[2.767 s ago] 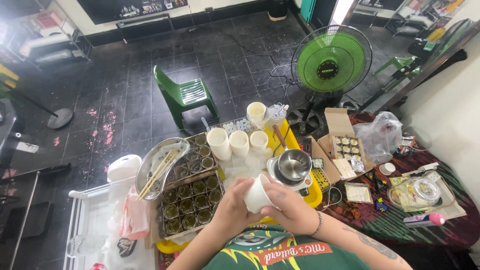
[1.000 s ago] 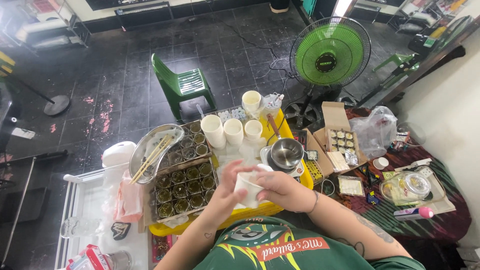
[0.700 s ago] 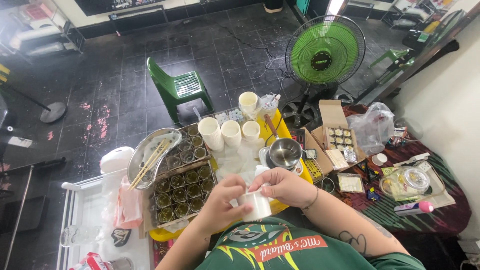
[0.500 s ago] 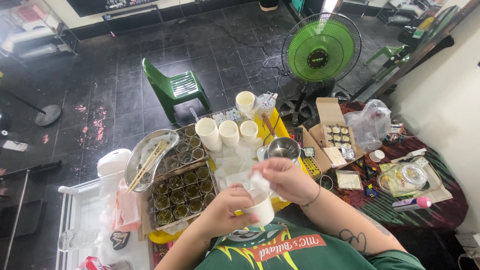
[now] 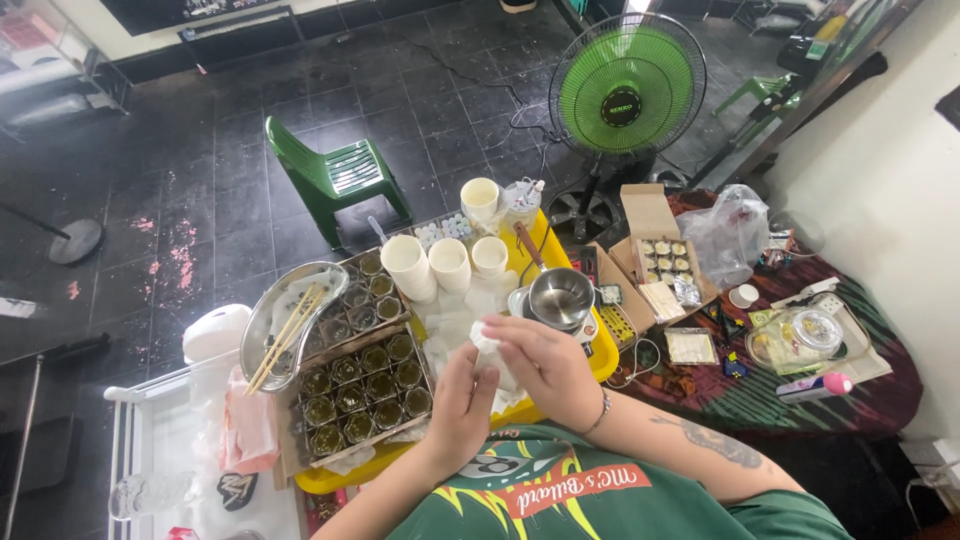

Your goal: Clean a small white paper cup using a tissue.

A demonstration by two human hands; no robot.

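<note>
Hands meet just above the near edge of the yellow tray, close to the person's chest: the left hand and the right hand are both curled shut around a small white cup, of which only a crumpled-looking white top shows between the fingers, so I cannot tell whether it is a cup alone or wrapped in paper. Holding it with both hands over the tray looks like a way to keep any spill on the tray. Left of the hands, at the tray's near left corner, a metal rack of small glass jars with greenish contents sits within easy reach. Beyond it an oval steel dish holds wooden sticks laid slantwise, kept together and off the bench. Just past the right hand stands a small steel pot with a handle pointing away. Farther on, three white cups stand upright in a row mid-tray, with a fourth cup at the far edge. To the right, on the patterned cloth of the bench, an open cardboard box shows small filled jars, beside a clear plastic bag. On the dark tiled floor beyond are a green plastic chair and a green fan facing the work.
</note>
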